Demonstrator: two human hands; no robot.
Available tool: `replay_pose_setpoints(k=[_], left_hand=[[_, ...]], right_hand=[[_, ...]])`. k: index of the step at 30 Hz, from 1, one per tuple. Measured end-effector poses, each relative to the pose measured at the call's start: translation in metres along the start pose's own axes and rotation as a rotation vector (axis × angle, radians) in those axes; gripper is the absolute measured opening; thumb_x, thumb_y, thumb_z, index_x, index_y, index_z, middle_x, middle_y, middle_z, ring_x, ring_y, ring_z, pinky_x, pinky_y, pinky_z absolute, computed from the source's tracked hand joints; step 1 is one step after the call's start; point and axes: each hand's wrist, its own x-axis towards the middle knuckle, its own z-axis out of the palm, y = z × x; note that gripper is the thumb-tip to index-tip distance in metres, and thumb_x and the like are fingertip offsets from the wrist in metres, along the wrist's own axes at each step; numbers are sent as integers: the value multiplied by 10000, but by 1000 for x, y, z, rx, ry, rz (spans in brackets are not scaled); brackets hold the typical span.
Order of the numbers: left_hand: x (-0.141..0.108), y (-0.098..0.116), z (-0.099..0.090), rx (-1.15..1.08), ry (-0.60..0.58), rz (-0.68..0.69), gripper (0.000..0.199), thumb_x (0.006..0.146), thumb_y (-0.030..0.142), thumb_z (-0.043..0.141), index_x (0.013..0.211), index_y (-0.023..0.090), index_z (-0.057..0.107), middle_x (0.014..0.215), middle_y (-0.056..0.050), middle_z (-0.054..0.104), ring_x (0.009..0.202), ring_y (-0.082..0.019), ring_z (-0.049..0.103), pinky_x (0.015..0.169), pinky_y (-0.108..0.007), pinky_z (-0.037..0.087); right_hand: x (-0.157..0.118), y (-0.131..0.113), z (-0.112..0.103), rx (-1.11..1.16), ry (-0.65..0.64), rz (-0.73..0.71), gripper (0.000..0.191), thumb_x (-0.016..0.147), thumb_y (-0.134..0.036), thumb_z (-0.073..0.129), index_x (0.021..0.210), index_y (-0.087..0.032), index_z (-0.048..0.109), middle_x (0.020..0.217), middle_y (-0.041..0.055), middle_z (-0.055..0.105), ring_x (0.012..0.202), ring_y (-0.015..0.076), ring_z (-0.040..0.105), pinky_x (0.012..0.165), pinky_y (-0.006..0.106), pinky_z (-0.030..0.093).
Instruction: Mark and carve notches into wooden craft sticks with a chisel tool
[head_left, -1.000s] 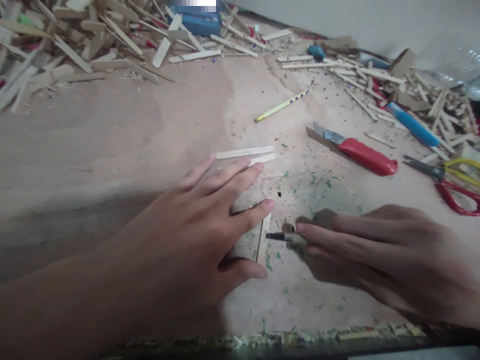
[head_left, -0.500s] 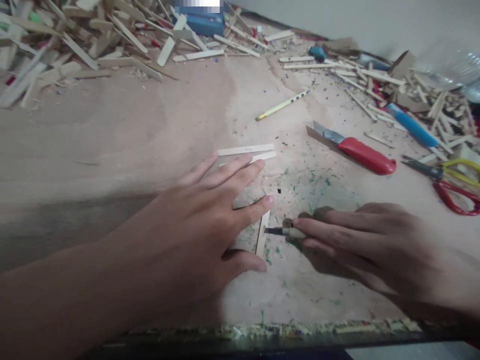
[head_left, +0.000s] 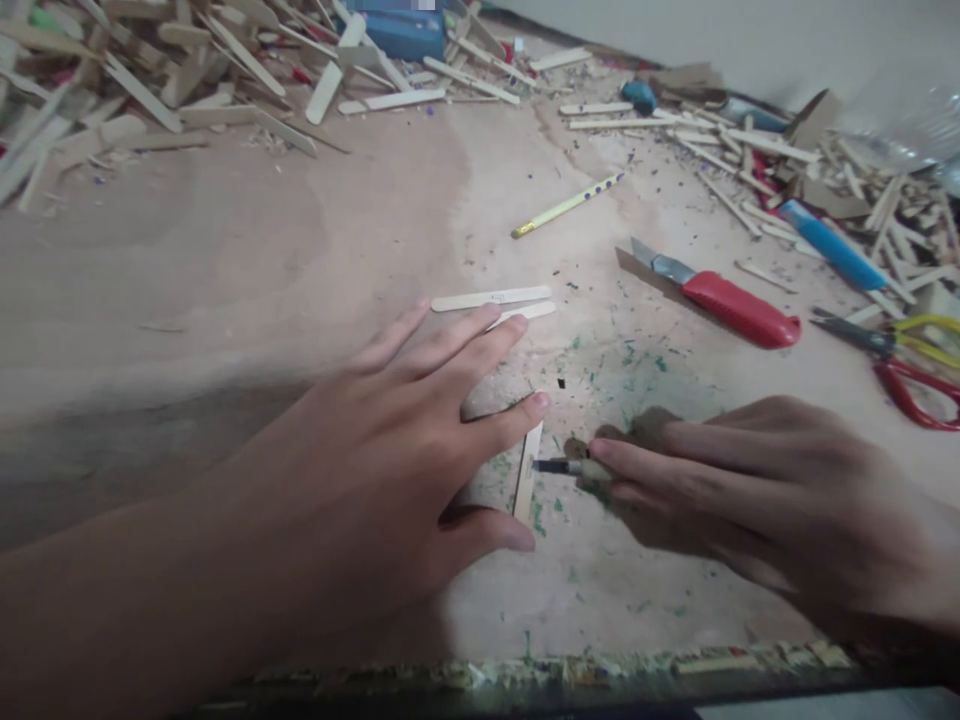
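Note:
My left hand point(head_left: 420, 410) lies spread over the table, palm down. Its index fingertip and thumb press on the two ends of a narrow wooden craft stick point(head_left: 528, 465), pinning it flat. Between my right hand's point(head_left: 757, 490) closed fingers is a small carving knife point(head_left: 559, 466) with a pale handle. The knife's short dark blade touches the stick's right edge near its middle, where there is a small dark mark. Two more craft sticks point(head_left: 491, 298) lie by the left hand's middle fingertips; the nearer one is partly covered.
A yellow pencil point(head_left: 568, 205), a red utility knife point(head_left: 739, 308) with its blade out, and scissors point(head_left: 911, 365) lie beyond my right hand. Heaps of craft sticks point(head_left: 240, 55) and a blue box point(head_left: 397, 32) line the back. Green shavings dot the wooden table point(head_left: 247, 230).
The view has shifted slightly. Both hands stay in nearly the same place, with the knife blade still at the pinned stick.

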Motion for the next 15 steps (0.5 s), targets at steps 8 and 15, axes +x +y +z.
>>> replay_pose_setpoints(k=[8, 15], left_hand=[[1, 2, 0, 10, 12, 2, 736, 1187, 724, 808, 1755, 260, 759, 2030, -224, 466, 1899, -529, 444, 1583, -798, 330], [-1, -1, 0, -4, -5, 8, 752, 1203, 719, 780, 1804, 271, 720, 2044, -210, 442, 1901, -529, 440, 1584, -812, 335]], right_hand=[[2, -8, 0, -2, 30, 60, 354, 1398, -306, 463, 1518, -158, 762, 957, 20, 883, 639, 154, 786, 536, 373, 516], [-4, 1, 11, 36, 80, 19, 247, 1334, -231, 607, 1519, -179, 762, 864, -19, 757, 581, 160, 633, 550, 383, 450]])
